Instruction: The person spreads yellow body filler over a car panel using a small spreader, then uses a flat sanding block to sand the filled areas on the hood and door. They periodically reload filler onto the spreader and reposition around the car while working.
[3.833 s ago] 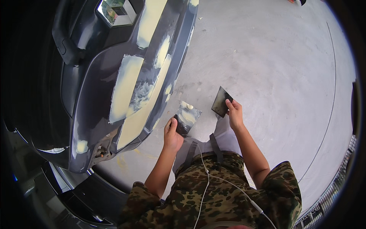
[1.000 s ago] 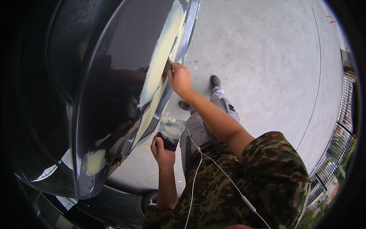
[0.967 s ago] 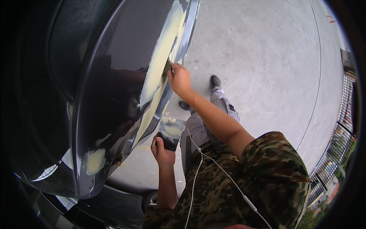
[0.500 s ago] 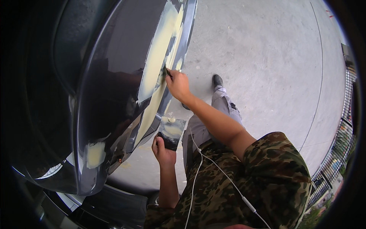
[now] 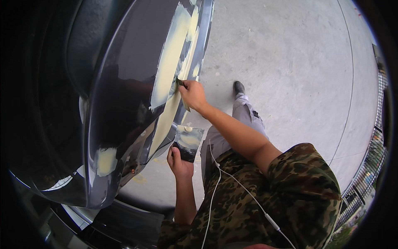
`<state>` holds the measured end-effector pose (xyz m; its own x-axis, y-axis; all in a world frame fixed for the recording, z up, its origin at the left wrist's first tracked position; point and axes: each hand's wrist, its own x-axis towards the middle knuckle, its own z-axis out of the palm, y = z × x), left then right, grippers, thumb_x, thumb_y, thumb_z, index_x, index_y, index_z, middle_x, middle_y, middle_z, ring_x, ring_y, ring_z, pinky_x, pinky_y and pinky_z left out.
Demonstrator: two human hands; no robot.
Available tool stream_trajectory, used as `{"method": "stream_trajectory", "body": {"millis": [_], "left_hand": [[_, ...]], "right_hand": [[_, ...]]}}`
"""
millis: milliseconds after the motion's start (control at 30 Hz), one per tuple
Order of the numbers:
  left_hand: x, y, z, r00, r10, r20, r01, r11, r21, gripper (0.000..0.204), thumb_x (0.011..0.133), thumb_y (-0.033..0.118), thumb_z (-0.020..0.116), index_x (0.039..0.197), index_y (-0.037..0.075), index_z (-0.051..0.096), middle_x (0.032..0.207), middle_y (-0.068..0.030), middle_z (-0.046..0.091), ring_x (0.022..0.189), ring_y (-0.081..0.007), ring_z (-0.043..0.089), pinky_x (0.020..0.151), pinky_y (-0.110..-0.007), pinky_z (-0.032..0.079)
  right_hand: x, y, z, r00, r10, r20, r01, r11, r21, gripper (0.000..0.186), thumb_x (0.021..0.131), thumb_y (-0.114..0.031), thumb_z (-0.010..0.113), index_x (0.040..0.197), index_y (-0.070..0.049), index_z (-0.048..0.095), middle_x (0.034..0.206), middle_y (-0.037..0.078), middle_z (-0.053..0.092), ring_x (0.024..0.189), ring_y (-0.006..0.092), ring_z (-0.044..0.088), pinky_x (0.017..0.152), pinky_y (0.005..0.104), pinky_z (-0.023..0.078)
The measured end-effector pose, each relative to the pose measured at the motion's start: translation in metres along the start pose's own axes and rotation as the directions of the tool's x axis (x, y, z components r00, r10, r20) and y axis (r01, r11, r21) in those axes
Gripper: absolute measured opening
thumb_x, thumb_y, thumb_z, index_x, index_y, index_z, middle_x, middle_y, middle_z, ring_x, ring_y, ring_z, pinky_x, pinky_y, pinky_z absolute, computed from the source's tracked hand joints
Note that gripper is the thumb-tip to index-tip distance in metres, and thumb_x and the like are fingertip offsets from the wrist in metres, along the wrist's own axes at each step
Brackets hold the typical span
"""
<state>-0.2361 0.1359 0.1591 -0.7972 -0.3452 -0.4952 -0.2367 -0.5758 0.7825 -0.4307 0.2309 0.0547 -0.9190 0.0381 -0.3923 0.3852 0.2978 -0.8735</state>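
Cream-coloured filler paste (image 5: 169,70) is spread in a long band along the side of a dark car body (image 5: 132,50). My right hand (image 5: 194,96) grips a thin, dark putty spreader (image 5: 185,104), whose upper end meets the panel crease beside the band. Lower down, my left hand (image 5: 180,164) holds a dark, flat mixing board (image 5: 188,144), thumb on top. Its upper part is smeared with filler, and a small lump of paste (image 5: 188,128) sits by its top edge. The left fingers under the board are mostly hidden.
A smaller filler patch (image 5: 106,161) is on the body's lower corner. Grey concrete floor (image 5: 282,62) stretches to the right, with my shoe (image 5: 239,87) on it. White earphone cables (image 5: 244,189) hang over my camouflage shirt. A metal fence (image 5: 369,153) stands at the far right.
My right hand has shifted slightly down along the crease and turned, so more of the spreader shows below it. My left hand keeps the board at nearly the same place.
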Motion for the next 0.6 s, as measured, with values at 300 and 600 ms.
{"method": "stream_trajectory", "body": {"millis": [300, 600], "left_hand": [[-0.007, 0.013, 0.017, 0.992, 0.036, 0.123, -0.041, 0.998, 0.04, 0.046, 0.108, 0.027, 0.044, 0.141, -0.005, 0.044, 0.139, -0.0164, 0.054, 0.125, -0.0278, 0.055, 0.106, -0.044, 0.043], [-0.015, 0.023, 0.017, 0.985, 0.089, 0.149, -0.099, 0.993, 0.059, 0.046, 0.109, 0.026, 0.043, 0.142, -0.005, 0.043, 0.141, -0.0159, 0.053, 0.127, -0.0285, 0.054, 0.108, -0.045, 0.042]], "right_hand": [[-0.016, -0.02, -0.012, 0.997, -0.009, 0.08, 0.006, 1.0, 0.029, 0.024, 0.084, -0.019, 0.059, 0.089, 0.003, 0.068, 0.075, 0.025, 0.064, 0.071, 0.0432, 0.062, 0.069, 0.0485, 0.05], [-0.026, 0.039, -0.026, 0.975, 0.223, 0.007, -0.205, 0.883, 0.422, 0.022, 0.092, -0.012, 0.055, 0.09, 0.005, 0.068, 0.072, 0.004, 0.063, 0.063, 0.0115, 0.055, 0.06, 0.0326, 0.046]]}}
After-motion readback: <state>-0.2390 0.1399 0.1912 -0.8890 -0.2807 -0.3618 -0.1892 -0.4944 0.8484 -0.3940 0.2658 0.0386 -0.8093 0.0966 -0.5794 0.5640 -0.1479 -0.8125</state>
